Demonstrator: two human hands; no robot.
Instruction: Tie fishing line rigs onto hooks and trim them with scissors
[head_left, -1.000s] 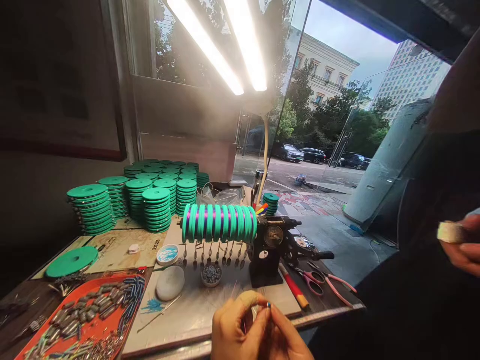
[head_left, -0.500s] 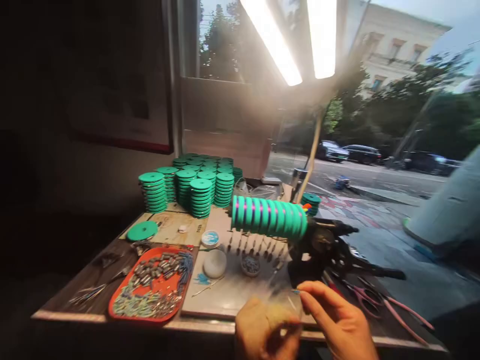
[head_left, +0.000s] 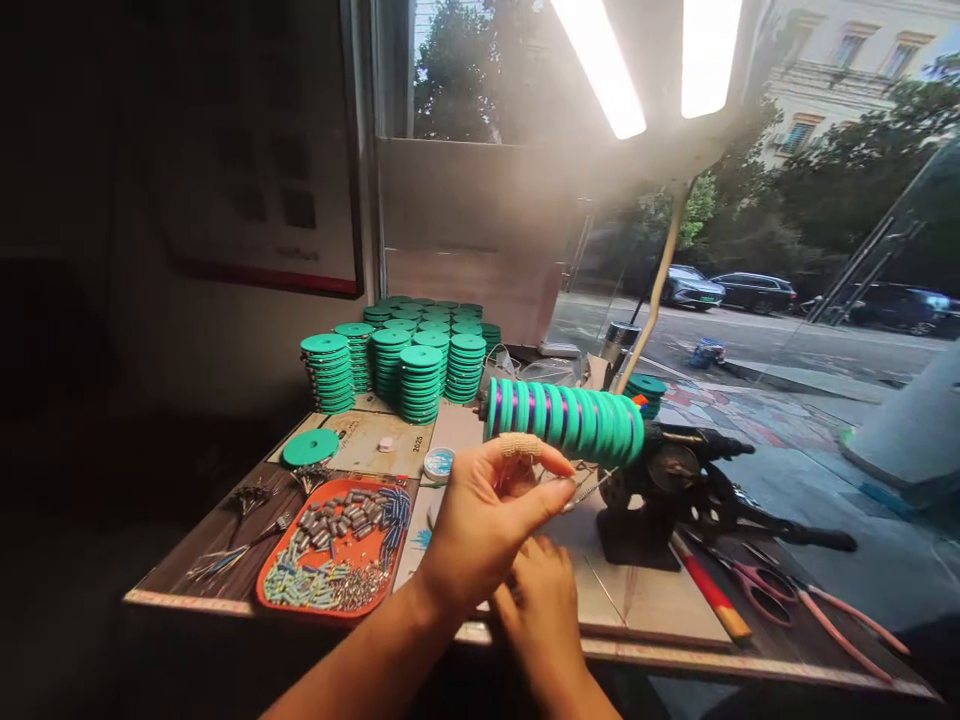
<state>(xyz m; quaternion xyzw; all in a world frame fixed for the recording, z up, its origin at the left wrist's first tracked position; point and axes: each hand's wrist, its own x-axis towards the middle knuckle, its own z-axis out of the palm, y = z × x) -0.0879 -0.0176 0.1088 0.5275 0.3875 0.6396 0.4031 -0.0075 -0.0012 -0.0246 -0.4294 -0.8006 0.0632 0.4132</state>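
Note:
My left hand point(head_left: 487, 510), with tan tape round its index finger, is raised in front of the row of green spools point(head_left: 570, 415). Its thumb and index finger are pinched together; what lies between them is too small to make out. Close to these fingertips hangs a thin metallic strand point(head_left: 594, 490). Lower down, my right hand point(head_left: 544, 595) is curled beneath the left wrist, its fingertips partly hidden, so anything in them cannot be seen. The spools, wound with purple line, sit on the shaft of a black hand-cranked winder point(head_left: 671, 470). A thin straight rod point(head_left: 604, 590) lies on the board.
An orange tray point(head_left: 266, 595) on the left holds metal sinkers, blue tubes and small fittings. Stacked green spools point(head_left: 420, 385) stand behind, and a single green disc point(head_left: 310, 447) lies nearer. Scissors point(head_left: 765, 595), pink-handled pliers point(head_left: 847, 630) and a red-yellow handle point(head_left: 716, 590) are at right.
My left hand has risen up and forward to the spools. My right hand has moved left, beneath the left wrist; the small blue coiled piece at its fingertips is out of sight. The view has shifted.

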